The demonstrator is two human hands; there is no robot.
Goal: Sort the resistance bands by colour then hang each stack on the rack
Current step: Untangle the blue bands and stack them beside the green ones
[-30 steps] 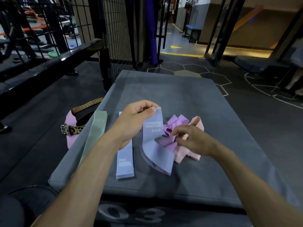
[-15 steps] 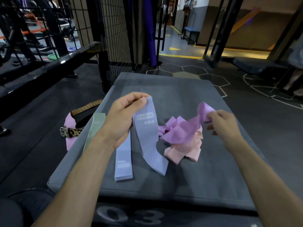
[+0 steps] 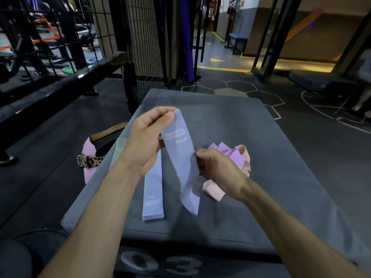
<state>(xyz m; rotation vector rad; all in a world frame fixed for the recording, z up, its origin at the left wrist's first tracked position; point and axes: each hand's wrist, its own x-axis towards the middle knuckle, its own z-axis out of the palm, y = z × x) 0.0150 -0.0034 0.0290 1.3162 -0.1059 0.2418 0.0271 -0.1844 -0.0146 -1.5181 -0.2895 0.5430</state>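
While left hand (image 3: pixel 148 141) pinches the lifted blue band's (image 3: pixel 181 157) top, right hand (image 3: pixel 217 169) fingers curl on its right edge, near the pink pile (image 3: pixel 239 157).

Your grey padded box (image 3: pixel 230 121), marked "03", carries: one flat periwinkle band (image 3: pixel 153 193), one green band (image 3: pixel 118 149) at its left edge, one tangled lilac-and-pink pile (image 3: pixel 239 157).

two blue bands (image 3: pixel 153 189), one green band (image 3: pixel 118 151)

The left hand (image 3: pixel 147 145) was raised above the grey box (image 3: pixel 230 125), fingers pinched on the blue band (image 3: pixel 180 155); the right hand (image 3: pixel 217 170) was curled against its edge.
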